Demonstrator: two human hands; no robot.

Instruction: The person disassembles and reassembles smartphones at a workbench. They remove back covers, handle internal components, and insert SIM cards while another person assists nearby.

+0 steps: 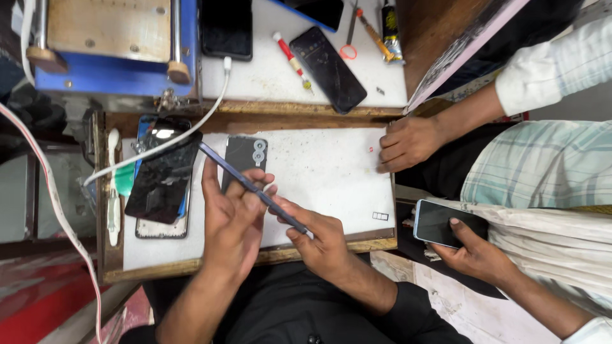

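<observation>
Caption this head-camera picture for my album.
Both hands, left and right, hold a thin dark phone edge-on above a white mat.

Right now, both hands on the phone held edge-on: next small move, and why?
Probably tilt the phone flat. The left hand and right hand grip it edge-on above the white mat, so neither face shows; the loose back cover lies just behind.

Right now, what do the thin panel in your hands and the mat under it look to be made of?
The thin panel, pinched edge-on between left hand and right hand, looks like rigid dark glass or plastic: straight and glossy along its edge. The white mat looks like matte rubber or foam, scuffed and speckled; which one is unclear.
</observation>
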